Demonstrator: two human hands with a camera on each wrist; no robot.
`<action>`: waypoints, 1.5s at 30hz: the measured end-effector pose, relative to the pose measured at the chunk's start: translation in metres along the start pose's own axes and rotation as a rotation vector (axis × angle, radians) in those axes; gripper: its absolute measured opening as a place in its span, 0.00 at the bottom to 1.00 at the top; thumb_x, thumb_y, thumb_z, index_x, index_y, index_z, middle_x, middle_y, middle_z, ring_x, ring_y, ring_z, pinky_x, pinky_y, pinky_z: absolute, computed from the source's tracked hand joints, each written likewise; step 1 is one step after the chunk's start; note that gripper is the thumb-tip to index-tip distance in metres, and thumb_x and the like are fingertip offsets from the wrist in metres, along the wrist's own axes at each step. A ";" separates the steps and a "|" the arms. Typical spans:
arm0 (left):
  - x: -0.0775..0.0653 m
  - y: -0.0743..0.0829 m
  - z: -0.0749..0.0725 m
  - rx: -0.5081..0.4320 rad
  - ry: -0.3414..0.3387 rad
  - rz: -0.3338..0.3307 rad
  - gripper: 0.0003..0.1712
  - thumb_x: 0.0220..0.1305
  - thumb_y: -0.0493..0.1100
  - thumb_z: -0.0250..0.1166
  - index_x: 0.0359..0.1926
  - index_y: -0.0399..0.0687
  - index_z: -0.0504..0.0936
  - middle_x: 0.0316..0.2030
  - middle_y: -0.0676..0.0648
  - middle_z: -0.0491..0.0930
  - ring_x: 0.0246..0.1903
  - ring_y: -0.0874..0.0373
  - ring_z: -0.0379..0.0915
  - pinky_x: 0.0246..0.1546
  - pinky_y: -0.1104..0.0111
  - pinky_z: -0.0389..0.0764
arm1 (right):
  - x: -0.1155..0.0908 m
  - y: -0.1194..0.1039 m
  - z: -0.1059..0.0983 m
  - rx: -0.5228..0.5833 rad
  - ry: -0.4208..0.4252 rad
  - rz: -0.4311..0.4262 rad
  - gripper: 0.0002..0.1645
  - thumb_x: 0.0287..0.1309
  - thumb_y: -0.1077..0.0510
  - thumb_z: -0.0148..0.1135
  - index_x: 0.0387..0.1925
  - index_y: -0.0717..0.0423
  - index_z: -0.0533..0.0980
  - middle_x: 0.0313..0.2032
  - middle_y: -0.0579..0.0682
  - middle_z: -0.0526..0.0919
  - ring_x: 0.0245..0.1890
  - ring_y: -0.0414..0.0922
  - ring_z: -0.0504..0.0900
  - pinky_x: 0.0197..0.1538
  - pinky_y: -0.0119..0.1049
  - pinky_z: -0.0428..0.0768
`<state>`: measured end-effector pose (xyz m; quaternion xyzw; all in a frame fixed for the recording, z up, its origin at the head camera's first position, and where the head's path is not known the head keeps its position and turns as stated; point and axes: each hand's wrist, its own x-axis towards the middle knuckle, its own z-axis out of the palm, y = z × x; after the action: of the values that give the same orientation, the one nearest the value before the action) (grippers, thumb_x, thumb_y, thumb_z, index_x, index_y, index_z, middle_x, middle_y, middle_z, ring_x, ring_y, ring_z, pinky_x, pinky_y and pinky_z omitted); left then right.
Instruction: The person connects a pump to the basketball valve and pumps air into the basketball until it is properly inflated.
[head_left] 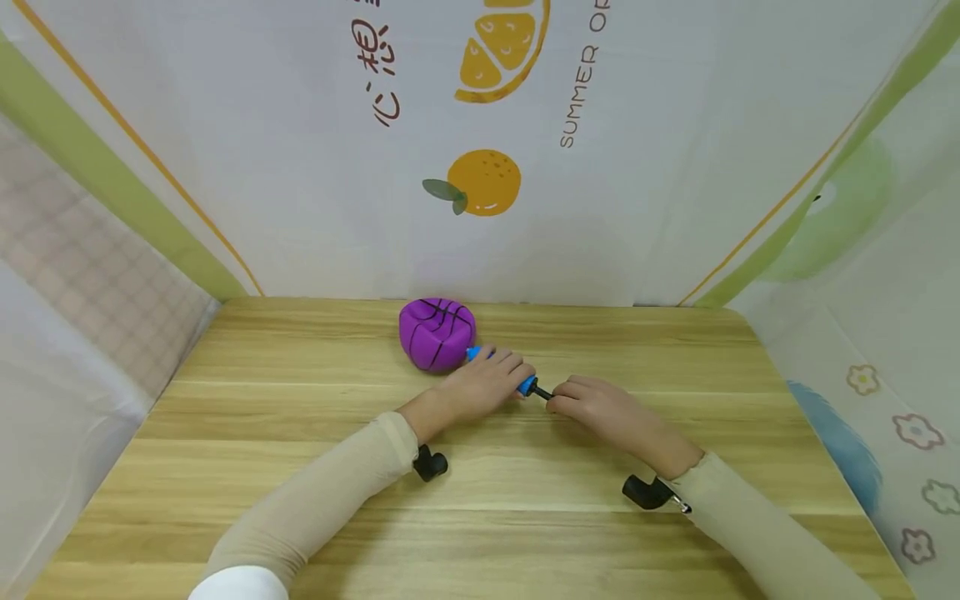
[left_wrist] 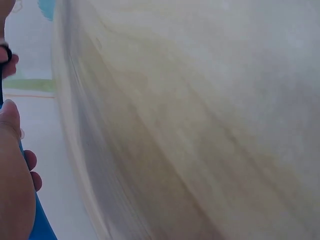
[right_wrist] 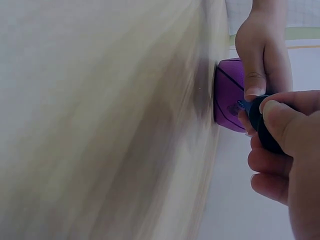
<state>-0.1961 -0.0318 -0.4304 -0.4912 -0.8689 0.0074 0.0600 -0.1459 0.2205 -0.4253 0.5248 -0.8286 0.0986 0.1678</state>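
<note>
A dented purple ball (head_left: pixel 437 335) with black basketball lines sits near the back edge of the table. Against its right side points the tip of a blue hand pump (head_left: pixel 527 386). My left hand (head_left: pixel 483 387) is wrapped around the pump's barrel, hiding most of it. The black rod (head_left: pixel 543 393) sticks out of the barrel toward my right hand (head_left: pixel 609 412). In the right wrist view, that hand's thumb and fingers grip the dark pump handle (right_wrist: pixel 269 140). Blue barrel (left_wrist: pixel 42 227) also shows beneath the left hand in the left wrist view.
Both hands work above a wooden table (head_left: pixel 300 492). A white cloth (head_left: pixel 330 200) with orange prints stands behind its back edge, and patterned cloth hangs at both sides. Black wrist mounts (head_left: pixel 429 463) sit under the sleeves.
</note>
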 end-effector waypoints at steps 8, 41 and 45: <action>-0.003 0.000 -0.002 0.003 -0.022 0.016 0.18 0.78 0.54 0.54 0.61 0.53 0.72 0.57 0.51 0.74 0.59 0.53 0.68 0.63 0.55 0.66 | 0.013 0.003 0.012 0.001 0.046 -0.051 0.13 0.54 0.71 0.70 0.40 0.56 0.82 0.38 0.48 0.84 0.38 0.43 0.82 0.43 0.34 0.83; -0.006 -0.008 -0.001 -0.015 -0.015 0.024 0.20 0.79 0.55 0.51 0.63 0.54 0.72 0.57 0.52 0.76 0.58 0.54 0.70 0.63 0.59 0.67 | -0.052 -0.020 -0.024 -0.072 0.059 -0.017 0.32 0.82 0.54 0.27 0.41 0.55 0.81 0.40 0.48 0.81 0.38 0.43 0.81 0.42 0.37 0.83; -0.002 -0.002 -0.001 0.000 -0.050 0.007 0.21 0.79 0.56 0.50 0.64 0.54 0.71 0.57 0.51 0.75 0.59 0.53 0.69 0.64 0.57 0.66 | -0.050 -0.020 -0.023 -0.058 0.043 -0.009 0.28 0.82 0.54 0.32 0.41 0.54 0.81 0.40 0.47 0.81 0.39 0.43 0.81 0.42 0.36 0.83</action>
<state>-0.1970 -0.0343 -0.4297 -0.4941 -0.8684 0.0199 0.0381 -0.1048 0.2613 -0.4234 0.5210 -0.8251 0.0850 0.2012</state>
